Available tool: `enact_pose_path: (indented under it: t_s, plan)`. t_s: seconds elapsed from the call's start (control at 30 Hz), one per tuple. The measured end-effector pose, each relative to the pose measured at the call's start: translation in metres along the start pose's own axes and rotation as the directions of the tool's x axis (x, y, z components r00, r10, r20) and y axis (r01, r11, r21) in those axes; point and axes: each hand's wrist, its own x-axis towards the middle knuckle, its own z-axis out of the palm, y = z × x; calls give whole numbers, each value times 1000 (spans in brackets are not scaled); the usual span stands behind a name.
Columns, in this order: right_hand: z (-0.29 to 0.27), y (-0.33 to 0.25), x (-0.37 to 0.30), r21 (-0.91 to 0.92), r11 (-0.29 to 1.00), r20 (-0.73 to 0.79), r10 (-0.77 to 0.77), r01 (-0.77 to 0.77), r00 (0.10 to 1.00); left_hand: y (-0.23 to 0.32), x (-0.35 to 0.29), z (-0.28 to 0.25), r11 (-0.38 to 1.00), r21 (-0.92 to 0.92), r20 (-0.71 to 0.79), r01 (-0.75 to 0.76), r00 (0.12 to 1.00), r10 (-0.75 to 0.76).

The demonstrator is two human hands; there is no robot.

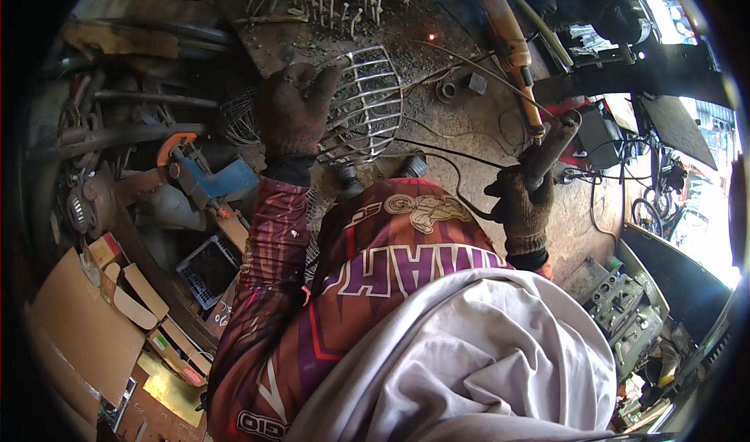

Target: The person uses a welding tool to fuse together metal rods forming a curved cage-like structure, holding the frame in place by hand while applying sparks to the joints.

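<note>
My left hand [295,112], in a dark, dirty work glove, is closed at the left side of a curved metal grille [367,102] of bright bars. It hides that side of the grille, and the thumb points up beside the bars. On the right, my right hand [525,207], in a knitted glove, grips the grey tubular handle of what looks like a welding electrode holder [553,149]. A thin dark rod [449,152] runs from beside this hand to the grille's lower right edge; whether it touches the grille I cannot tell.
Upright metal pegs [336,8] stand beyond the grille. A small glowing red spot [431,37], a ring [445,91] and a square metal piece [477,83] lie on the floor. A long orange-brown object [508,39] and cables are at right; a blue clamp-like tool [215,178] and cardboard boxes [86,332] at left.
</note>
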Motion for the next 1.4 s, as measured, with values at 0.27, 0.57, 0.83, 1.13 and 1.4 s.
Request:
enact_pose_path:
  t_s: [0.27,0.57,0.83,1.13,1.4]
  plan:
    - [-8,12,-3,-34,999,101,43,-40,994,-10,-4,1,993,-24,65,113,992,-111]
    - [-13,18,-2,-42,999,132,13,-8,991,-9,-3,3,990,-6,108,139,985,-138]
    - [-11,21,1,-57,998,135,36,-29,990,-12,-3,4,992,-13,71,129,989,-128]
    - [-8,21,1,-53,998,136,34,-27,990,-19,-3,5,991,-50,87,128,989,-123]
    - [-4,5,12,143,972,121,170,-186,978,-33,-3,17,999,-37,-11,37,999,-37]
